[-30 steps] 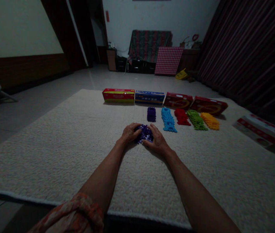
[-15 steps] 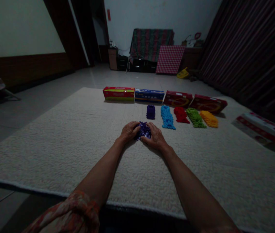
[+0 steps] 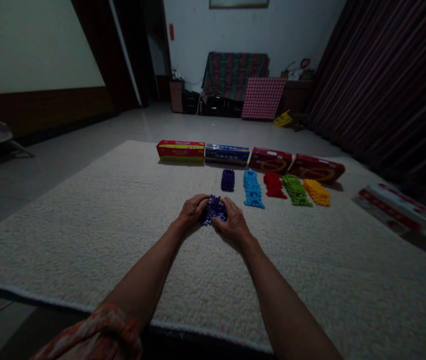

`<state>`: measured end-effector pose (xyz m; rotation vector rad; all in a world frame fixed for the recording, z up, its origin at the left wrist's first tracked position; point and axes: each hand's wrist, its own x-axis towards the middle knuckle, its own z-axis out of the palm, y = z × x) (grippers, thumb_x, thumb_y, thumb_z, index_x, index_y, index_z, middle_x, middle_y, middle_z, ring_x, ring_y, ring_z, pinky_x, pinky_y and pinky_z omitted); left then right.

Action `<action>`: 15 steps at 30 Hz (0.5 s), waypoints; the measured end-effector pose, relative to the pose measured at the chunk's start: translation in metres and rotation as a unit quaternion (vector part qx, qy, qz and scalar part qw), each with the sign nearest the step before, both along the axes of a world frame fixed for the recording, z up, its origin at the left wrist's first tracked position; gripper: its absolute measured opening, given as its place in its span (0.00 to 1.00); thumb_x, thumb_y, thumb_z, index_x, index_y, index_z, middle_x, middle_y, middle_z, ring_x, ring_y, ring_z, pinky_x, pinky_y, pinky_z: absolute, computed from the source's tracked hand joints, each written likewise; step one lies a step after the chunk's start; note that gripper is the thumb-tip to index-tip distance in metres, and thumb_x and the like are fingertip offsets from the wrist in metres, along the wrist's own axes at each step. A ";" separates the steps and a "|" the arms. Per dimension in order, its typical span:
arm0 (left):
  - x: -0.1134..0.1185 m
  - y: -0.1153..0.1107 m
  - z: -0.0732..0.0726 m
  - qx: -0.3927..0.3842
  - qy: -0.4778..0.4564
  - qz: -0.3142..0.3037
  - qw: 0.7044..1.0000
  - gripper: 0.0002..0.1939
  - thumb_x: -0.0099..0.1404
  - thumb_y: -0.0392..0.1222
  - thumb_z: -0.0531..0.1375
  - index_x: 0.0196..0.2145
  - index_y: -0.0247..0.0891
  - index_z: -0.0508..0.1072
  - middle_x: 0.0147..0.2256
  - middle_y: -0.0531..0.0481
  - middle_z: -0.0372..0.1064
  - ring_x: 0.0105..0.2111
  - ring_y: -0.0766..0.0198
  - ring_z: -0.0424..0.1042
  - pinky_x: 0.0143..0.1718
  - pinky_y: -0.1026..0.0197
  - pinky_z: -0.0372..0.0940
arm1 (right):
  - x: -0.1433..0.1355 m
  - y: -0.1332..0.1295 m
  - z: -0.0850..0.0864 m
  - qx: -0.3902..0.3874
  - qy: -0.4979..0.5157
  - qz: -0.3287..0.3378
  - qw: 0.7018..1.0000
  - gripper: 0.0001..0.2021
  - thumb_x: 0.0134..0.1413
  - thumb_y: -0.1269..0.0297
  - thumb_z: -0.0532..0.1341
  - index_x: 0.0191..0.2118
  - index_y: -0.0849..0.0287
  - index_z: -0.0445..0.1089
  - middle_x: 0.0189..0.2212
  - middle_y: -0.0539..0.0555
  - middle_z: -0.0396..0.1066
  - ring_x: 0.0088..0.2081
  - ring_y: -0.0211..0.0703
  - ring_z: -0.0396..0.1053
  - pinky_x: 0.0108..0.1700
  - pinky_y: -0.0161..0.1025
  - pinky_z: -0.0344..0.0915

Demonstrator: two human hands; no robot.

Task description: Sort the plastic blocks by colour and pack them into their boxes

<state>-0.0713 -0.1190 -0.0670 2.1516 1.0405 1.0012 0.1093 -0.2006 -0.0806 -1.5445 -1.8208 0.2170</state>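
The purple pile (image 3: 214, 210) of small lattice-like pieces sits on the pale mat (image 3: 85, 225), and everything else can be placed from it. The person's left hand (image 3: 193, 209) grasps its left side, fingers bent; the right hand (image 3: 234, 220) grasps its right side, the thumb lying at its near edge — so the two hold it between them (how firmly, one cannot tell).

Just beyond the purple pile and slightly right lies a dark purple block (image 3: 228, 180). Farther right of the pile come a light blue strip (image 3: 253, 190), a red strip (image 3: 274, 185), a green strip (image 3: 297, 190) and an orange strip (image 3: 317, 192).

Behind the pile, past the strips, stand a red and yellow box (image 3: 181, 151), a blue box (image 3: 227, 155) and two dark red boxes (image 3: 270, 160) — while a red and white box (image 3: 400, 209) lies well to its right
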 end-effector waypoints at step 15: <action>-0.006 -0.001 -0.003 -0.017 0.009 0.028 0.999 0.19 0.68 0.48 0.52 0.47 0.38 0.78 0.49 0.44 0.78 0.51 0.56 0.74 0.58 0.52 0.65 | -0.004 -0.004 0.005 -0.003 0.028 0.011 1.000 0.31 0.53 0.60 0.64 0.62 0.62 0.63 0.63 0.67 0.64 0.64 0.58 0.61 0.65 0.57 0.54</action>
